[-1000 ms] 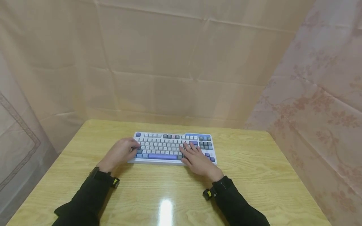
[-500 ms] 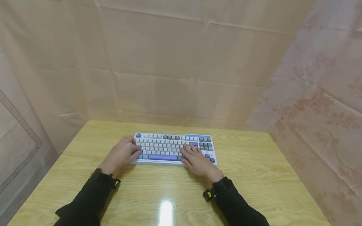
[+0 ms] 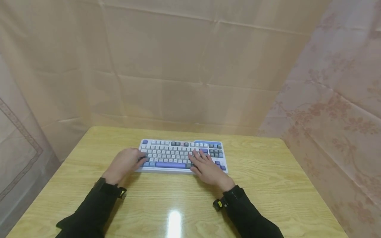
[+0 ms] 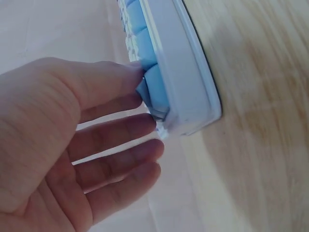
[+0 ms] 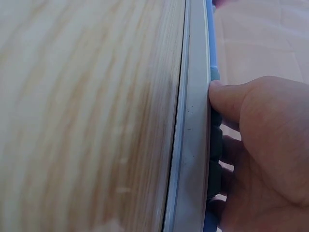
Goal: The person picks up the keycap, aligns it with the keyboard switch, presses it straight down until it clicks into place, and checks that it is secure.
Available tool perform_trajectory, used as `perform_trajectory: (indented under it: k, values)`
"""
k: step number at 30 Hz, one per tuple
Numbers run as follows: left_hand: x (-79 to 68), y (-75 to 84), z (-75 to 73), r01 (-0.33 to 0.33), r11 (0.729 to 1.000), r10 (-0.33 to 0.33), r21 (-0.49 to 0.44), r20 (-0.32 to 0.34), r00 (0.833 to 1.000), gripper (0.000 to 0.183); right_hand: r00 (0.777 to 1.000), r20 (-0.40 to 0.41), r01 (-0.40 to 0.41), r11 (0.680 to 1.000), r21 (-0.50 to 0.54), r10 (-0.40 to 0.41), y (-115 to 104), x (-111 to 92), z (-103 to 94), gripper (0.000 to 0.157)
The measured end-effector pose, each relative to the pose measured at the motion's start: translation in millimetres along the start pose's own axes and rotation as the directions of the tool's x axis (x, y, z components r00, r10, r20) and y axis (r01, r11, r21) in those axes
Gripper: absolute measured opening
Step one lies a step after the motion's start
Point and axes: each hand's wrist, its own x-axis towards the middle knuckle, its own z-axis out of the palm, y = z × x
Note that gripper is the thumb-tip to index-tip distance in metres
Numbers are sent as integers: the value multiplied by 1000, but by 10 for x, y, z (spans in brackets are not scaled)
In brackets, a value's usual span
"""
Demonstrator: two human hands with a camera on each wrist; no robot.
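A keyboard (image 3: 171, 170) with white, grey, blue and purple keys lies on the wooden table. At its left end, my left hand (image 3: 126, 163) has thumb and index finger close together at the lower-left keys. In the left wrist view they pinch a tilted blue-grey keycap (image 4: 145, 92) at the row's end; the other fingers (image 4: 120, 186) are loosely bent and hold nothing. My right hand (image 3: 209, 170) rests over the right-hand keys with its fingers spread. Its thumb (image 5: 224, 99) touches the front edge, as the right wrist view shows; the other fingertips are partly hidden behind the keys.
The wooden table (image 3: 259, 185) extends around the keyboard on all sides. Beige cloth (image 3: 178, 66) hangs behind it, and floral cloth (image 3: 336, 109) hangs at the right. A bright light reflection (image 3: 174, 224) shows near the front.
My left hand shifts slightly up and right, then back down, staying at the keyboard's left end. My right hand and the keyboard keep their places.
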Motion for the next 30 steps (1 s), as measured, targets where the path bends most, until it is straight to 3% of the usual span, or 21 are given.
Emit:
perform_trajectory:
  k: [10,19,25,30]
  values:
    - [-7,179,-45,-1,990,3,142,-13,1000,16,1000,2,-9,1000,1,9,-11,-2,-6,52]
    - [24,44,127,-4,1000,8,30,-140,990,13,1000,2,-5,1000,10,5,0,5,14,52]
    - [7,-3,129,33,997,-40,-65,-110,993,5,1000,9,-11,1000,-1,11,8,11,15,52]
    - [2,-27,110,39,996,-45,-78,-79,996,16,1000,11,-16,1000,1,16,13,11,12,53]
